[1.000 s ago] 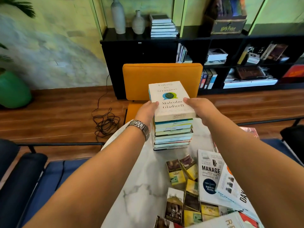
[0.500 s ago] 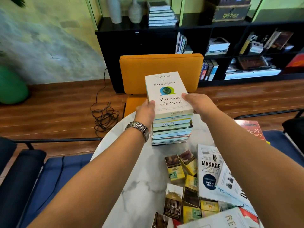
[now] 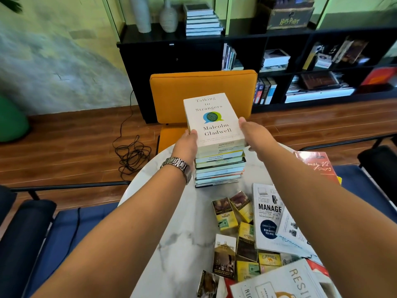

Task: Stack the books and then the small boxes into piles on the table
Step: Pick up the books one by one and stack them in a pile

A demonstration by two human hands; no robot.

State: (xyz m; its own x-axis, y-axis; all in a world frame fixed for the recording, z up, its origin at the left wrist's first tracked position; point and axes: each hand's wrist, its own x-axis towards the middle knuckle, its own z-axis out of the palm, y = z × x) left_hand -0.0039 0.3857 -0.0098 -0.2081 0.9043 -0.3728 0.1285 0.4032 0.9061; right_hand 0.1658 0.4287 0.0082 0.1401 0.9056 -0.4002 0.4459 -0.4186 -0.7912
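Lowered since before, white book point(image 3: 213, 121) tops the stack point(image 3: 219, 166), gripped between left hand point(image 3: 187, 145) and right hand point(image 3: 255, 136).

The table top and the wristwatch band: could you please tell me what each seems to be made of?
The table top looks like polished marble or a marble-look laminate: white with grey veins and a soft sheen. The wristwatch band on the left wrist looks like brushed steel: silvery linked segments catching light.

Our arms are bare to the edge of view, with no sleeves showing. On our left wrist we wear a silver metal watch point(image 3: 177, 167) with a linked band. Our right hand point(image 3: 256, 137) carries no visible jewellery.
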